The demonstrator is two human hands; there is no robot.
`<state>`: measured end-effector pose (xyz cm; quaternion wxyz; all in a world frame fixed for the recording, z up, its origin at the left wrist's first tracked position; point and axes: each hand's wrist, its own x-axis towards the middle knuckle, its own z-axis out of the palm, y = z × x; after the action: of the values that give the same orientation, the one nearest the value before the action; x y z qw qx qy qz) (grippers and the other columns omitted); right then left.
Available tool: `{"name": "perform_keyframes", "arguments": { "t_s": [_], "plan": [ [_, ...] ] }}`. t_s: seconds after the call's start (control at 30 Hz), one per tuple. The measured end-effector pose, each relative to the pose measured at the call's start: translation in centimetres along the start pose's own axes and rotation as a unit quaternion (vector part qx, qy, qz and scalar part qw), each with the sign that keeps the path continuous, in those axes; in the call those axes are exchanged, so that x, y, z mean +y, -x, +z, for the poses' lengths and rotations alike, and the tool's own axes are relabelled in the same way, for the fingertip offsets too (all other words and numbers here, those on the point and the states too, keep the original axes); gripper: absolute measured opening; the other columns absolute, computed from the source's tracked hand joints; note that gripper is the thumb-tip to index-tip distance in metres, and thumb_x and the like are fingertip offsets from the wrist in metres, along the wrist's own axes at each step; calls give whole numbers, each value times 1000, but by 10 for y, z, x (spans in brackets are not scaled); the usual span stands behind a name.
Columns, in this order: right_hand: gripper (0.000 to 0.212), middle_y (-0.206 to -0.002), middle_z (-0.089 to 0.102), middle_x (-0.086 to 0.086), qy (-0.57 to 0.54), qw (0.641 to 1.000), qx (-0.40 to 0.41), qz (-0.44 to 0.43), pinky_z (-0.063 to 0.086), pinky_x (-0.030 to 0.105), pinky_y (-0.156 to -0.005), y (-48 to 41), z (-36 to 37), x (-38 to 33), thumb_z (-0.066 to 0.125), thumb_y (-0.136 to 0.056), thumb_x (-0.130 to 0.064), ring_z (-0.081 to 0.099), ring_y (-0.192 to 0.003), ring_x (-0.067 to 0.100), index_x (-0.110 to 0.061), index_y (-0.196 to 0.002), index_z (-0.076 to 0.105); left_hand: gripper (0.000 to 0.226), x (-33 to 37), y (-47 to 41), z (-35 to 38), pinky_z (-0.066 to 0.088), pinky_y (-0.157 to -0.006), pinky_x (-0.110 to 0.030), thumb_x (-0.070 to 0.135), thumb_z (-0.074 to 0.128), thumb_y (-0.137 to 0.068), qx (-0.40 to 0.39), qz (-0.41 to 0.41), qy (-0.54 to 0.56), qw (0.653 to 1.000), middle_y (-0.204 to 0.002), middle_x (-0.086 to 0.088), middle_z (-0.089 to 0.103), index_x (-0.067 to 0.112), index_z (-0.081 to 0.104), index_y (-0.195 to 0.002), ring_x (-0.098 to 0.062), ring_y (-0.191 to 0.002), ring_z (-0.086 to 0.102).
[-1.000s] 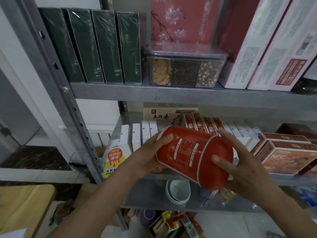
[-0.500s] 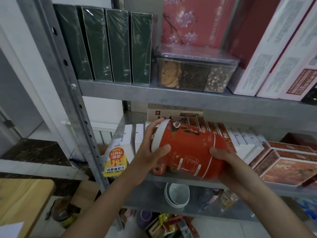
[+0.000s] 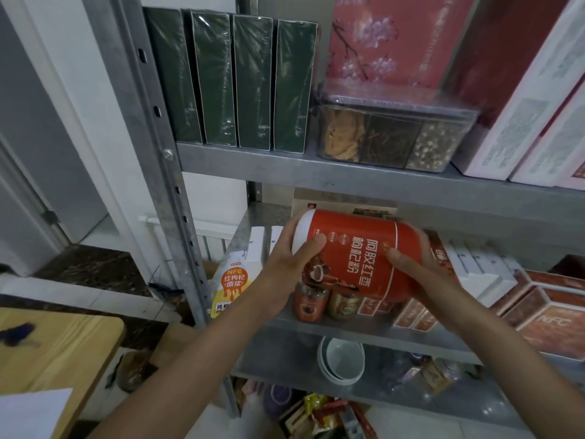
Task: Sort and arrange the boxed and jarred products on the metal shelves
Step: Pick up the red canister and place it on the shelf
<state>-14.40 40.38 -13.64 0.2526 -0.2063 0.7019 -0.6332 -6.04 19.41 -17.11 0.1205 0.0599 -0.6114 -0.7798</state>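
In front of the middle metal shelf, left hand and right hand grip a red canister lying sideways, fingers curled round both ends.

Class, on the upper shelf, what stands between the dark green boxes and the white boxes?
In the head view, a clear lidded container with three compartments of dried goods stands there, a pink flowered box behind it.

Both hands, left hand and right hand, grip red canister sideways.
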Motion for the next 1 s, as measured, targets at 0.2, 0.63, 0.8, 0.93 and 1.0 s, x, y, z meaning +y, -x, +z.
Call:
{"name": "perform_keyframes", "arguments": {
  "t_s": [0.2, 0.63, 0.8, 0.93, 1.0],
  "plan": [
    [95, -125, 62, 7, -98, 990, -11, 101, 59, 47, -69, -26, 5, -9, 85, -55, -59, 69, -102, 29, -36, -135, 40, 73, 6, -16, -6, 58, -77, -30, 53, 72, -75, 22, 45, -22, 998, -127, -1, 58, 41, 37, -138, -17, -106, 67],
    [77, -110, 66, -4, 19, 971, 205, -124, 56, 19, -72, -71, 17, 11, 83, -57, -44, 67, -97, 10, -20, -123, 52, 60, -57, -15, -17, 3, -117, -31, 51, 33, -101, 27, 43, -552, 832, -163, -6, 15, 22, 23, -153, -21, -150, 9],
    [94, -120, 64, 6, 212, 942, 232, -121, 53, 41, -93, -94, 3, 15, 84, -53, -60, 62, -110, 26, -12, -128, 55, 53, -47, -17, -36, 22, -115, -51, 49, 31, -100, 219, 233, -657, 682, -152, -15, 38, 18, 49, -139, -34, -143, 29],
    [95, -138, 52, 6, 348, 898, 211, -166, 38, 34, -106, -113, 1, 16, 89, -57, -50, 46, -128, 28, -19, -137, 48, 68, -50, -24, -57, 7, -120, -52, 67, 11, -92, 107, 45, -719, 685, -164, -9, 3, 38, 12, -154, -33, -150, 0],
    [99, -142, 47, 5, 405, 879, 182, -175, 28, 27, -101, -123, 4, 17, 89, -56, -50, 40, -130, 26, -23, -140, 45, 73, -57, -26, -59, 3, -121, -50, 70, 1, -83, 52, 10, -756, 652, -164, -6, -2, 45, 2, -153, -31, -150, -4]
  ]
}}
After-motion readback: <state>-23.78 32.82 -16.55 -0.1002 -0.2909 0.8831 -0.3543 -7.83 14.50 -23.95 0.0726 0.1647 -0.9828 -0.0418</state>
